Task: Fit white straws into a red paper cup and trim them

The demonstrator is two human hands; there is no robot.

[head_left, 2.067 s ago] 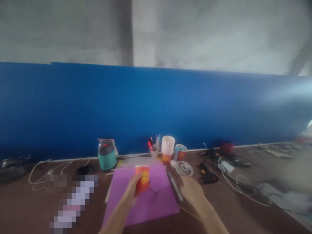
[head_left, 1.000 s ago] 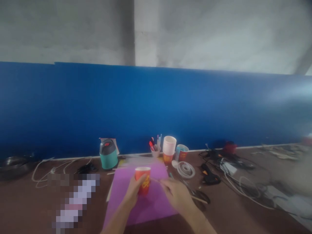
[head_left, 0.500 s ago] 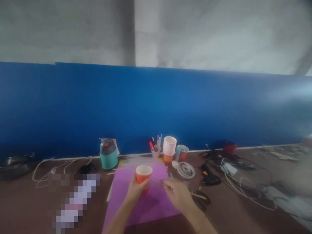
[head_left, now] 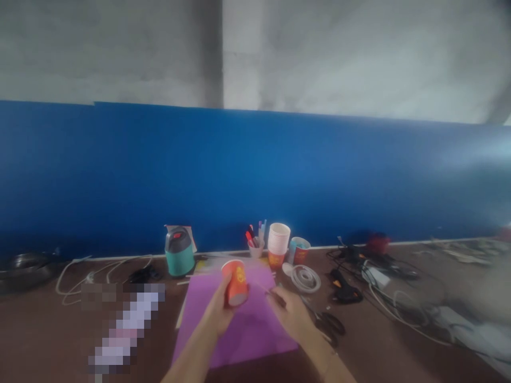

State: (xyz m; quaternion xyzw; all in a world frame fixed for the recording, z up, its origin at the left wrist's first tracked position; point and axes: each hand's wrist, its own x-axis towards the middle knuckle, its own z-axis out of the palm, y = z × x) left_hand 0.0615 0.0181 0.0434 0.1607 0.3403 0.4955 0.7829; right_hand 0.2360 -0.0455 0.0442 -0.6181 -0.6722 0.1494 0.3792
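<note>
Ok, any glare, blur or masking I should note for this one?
All in the head view: pale glare on the right end of the blue panel; general softness, leaving the print on the orange cup unreadable and the thin stick in the right hand faint; a pixelated patch at lower left.

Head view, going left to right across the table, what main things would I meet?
Metal vessel, teal flask, red-orange paper cup in the left hand, cup of pens, stack of paper cups, white coil, black glue gun, red object at the back.
</note>
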